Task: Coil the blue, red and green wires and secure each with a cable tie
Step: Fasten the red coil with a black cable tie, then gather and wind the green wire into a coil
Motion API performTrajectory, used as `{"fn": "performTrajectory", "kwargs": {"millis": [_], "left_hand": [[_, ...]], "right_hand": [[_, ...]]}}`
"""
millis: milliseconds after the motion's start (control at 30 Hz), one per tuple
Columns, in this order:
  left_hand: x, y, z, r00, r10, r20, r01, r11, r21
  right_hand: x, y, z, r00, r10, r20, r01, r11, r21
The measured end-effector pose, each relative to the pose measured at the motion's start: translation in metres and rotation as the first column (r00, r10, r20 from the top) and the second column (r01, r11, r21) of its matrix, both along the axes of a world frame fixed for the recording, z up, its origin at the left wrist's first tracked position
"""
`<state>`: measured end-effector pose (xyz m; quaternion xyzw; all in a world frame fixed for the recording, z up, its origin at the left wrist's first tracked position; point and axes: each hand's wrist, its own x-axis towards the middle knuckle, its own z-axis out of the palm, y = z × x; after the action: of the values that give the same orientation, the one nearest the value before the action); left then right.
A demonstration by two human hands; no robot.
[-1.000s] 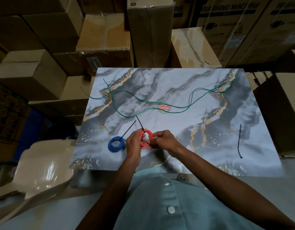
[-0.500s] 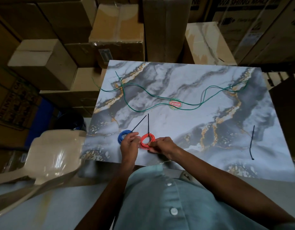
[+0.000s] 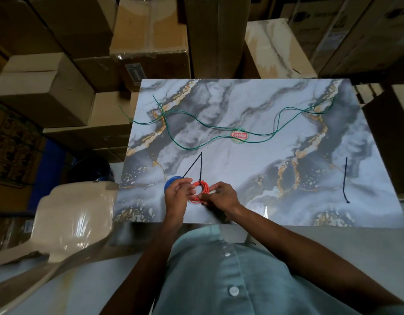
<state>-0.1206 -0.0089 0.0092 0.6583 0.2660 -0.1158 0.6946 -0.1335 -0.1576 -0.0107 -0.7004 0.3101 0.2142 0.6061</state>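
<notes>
At near bench (image 3: 287, 201) edge: left hand (image 3: 177, 194) and right hand (image 3: 221, 195) both pinch red coil (image 3: 202, 186), black tie (image 3: 200, 165) pointing far. Blue coil (image 3: 170, 180) just left, tied. Green wire (image 3: 219, 128) loose, far. Spare tie (image 3: 345, 178) right.

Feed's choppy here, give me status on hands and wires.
Left hand and right hand both gripping red coil, tie on. Blue coil tied. Green wire loose, spare cable tie waiting. Nothing blocking.

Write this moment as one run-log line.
blue coil: tied | red coil: held by left hand and right hand, tie on | green wire: uncoiled | spare tie: on table
</notes>
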Motion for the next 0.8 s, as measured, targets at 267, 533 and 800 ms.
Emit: {"fn": "performTrajectory", "kwargs": {"millis": [267,533,800], "left_hand": [[0.020,0.014,0.000,0.999,-0.022,0.031,0.024,0.998,-0.050],[0.040,0.005,0.010,0.995,-0.087,0.046,0.091,0.991,-0.097],[0.066,-0.033,0.017,0.985,-0.163,0.056,0.168,0.981,-0.101]], "right_hand": [[-0.008,-0.003,-0.011,0.992,0.093,0.080,-0.068,0.958,-0.280],[-0.014,-0.022,-0.007,0.988,-0.152,-0.020,0.154,0.977,0.147],[0.010,-0.051,0.000,0.979,-0.202,-0.010,0.200,0.960,0.196]]}}
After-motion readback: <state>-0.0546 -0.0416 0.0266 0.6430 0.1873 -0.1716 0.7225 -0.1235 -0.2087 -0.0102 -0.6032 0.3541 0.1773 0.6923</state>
